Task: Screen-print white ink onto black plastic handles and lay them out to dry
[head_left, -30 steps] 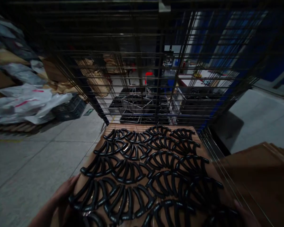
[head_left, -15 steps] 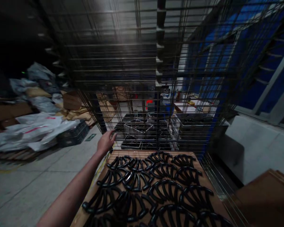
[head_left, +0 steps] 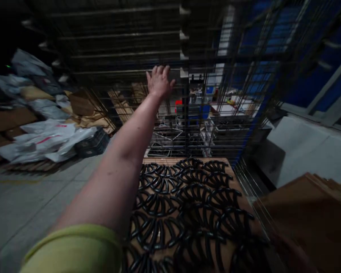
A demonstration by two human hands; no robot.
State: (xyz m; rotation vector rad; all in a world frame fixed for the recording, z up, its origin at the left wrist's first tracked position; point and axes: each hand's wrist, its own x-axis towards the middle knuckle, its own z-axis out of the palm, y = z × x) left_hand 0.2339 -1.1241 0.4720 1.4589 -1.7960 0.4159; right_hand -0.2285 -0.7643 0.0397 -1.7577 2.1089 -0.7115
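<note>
My left hand point(head_left: 160, 81) reaches far forward and up, palm down, fingers spread and nothing held. It is at the wire shelves of a tall drying rack point(head_left: 116, 36); whether the fingertips touch a wire I cannot tell. Below the arm lies a brown board point(head_left: 227, 163), covered with rows of black curved tube-like pieces point(head_left: 159, 204) arranged in fans. A dim, blurred shape at the lower right, beside the board, may be my right hand point(head_left: 287, 244); its fingers cannot be made out.
White sacks point(head_left: 51, 140) and a dark crate point(head_left: 92, 142) are piled on the left. Brown cardboard point(head_left: 309, 201) stands at the right, near a pale wall point(head_left: 307, 148). Behind the rack are crates and a worktable point(head_left: 230, 110).
My left hand has moved from the board's far left corner up and to the right, to the higher shelves. The arm now stretches over the board's left side, and the view has shifted.
</note>
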